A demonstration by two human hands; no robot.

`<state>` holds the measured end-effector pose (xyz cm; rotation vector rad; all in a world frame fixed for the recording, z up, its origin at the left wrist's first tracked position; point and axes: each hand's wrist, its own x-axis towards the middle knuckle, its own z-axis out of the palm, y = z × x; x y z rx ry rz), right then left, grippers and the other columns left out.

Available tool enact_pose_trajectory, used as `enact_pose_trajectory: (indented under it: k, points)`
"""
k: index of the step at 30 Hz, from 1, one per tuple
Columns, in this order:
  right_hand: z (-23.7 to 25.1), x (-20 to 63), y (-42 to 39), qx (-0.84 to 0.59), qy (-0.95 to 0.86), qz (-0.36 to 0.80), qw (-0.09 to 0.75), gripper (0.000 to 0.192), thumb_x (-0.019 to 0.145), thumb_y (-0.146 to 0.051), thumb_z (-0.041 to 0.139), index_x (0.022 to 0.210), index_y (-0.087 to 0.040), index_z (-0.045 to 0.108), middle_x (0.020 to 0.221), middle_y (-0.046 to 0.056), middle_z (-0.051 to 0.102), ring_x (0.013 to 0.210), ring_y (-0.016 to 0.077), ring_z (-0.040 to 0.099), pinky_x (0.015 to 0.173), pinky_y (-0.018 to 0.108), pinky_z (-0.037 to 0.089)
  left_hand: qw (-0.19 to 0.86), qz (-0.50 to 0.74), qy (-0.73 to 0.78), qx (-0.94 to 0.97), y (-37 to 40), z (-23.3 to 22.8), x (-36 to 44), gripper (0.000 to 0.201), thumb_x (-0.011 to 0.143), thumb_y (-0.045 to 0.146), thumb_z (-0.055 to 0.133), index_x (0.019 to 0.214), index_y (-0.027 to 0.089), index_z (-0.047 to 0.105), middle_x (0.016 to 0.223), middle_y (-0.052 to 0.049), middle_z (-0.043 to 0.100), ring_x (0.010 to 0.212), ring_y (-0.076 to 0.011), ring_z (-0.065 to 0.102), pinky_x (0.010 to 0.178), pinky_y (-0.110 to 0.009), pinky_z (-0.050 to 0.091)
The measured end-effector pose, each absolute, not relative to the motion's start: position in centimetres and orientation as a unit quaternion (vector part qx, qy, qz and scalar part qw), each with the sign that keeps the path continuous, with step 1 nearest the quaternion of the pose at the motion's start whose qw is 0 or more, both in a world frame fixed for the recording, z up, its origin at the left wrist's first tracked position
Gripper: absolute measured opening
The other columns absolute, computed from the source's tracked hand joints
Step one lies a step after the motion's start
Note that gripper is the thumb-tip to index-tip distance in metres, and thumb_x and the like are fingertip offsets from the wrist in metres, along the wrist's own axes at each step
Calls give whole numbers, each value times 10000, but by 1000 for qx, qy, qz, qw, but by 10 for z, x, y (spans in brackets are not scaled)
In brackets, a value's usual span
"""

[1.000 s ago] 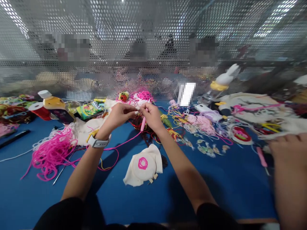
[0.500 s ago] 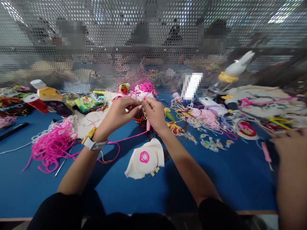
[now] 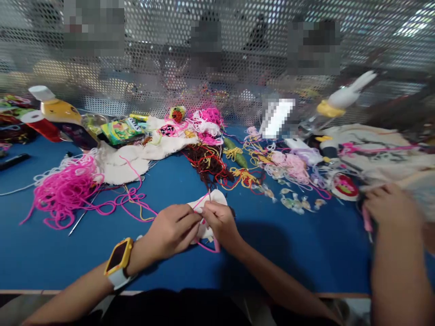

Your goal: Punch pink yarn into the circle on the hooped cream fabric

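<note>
Pink thread point(image 3: 204, 199) — two hands point(image 3: 173, 231) pinching.

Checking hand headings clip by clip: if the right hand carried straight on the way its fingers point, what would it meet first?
Probably the left hand: the right hand points left at it, fingertips almost touching over the white cloth. Depth is unclear.

Blue surface point(image 3: 306, 253), hot-pink yarn heap point(image 3: 64, 190), cream cloth point(image 3: 217, 198), yellow-cased watch point(image 3: 118, 258), grey perforated mesh screen point(image 3: 152, 68).
</note>
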<state>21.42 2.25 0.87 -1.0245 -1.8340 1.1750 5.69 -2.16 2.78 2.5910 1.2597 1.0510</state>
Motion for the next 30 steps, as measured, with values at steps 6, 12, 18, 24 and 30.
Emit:
enact_pose_trajectory:
  k: [6,12,18,24,30]
  points:
    - [-3,210,20,-406,-687,496,341,438,858,-370,483,491,-189,326,492,-43,345,527,100,359,533,242,294,76,365,429,822,-25,5,55,134,862,110,474,923,136,590,741,-58,618,637,-138,568,562,-252,472]
    - [-3,208,18,-412,-671,511,345,445,835,-347,507,487,-189,280,497,-47,301,510,93,317,516,246,252,63,357,421,831,-31,4,51,157,842,102,516,979,122,591,771,-81,624,659,-171,562,543,-281,459]
    - [0,207,17,-397,-656,535,354,448,837,-359,512,477,-188,308,482,-49,308,491,88,340,512,237,286,85,366,426,823,-30,4,48,201,837,52,499,1005,126,580,805,-77,629,691,-156,572,576,-264,468]
    - [1,207,16,-388,-655,535,366,426,838,-321,496,471,-182,332,480,-44,353,500,85,376,509,223,301,115,405,432,798,-31,2,50,187,840,69,541,1005,145,588,768,-40,602,652,-118,552,575,-228,458]
    - [-1,206,14,-387,-666,519,371,415,862,-298,485,487,-178,355,480,-47,359,490,81,369,494,219,291,134,421,437,784,-34,-2,51,202,814,47,566,988,141,608,777,-47,607,662,-125,550,589,-237,452]
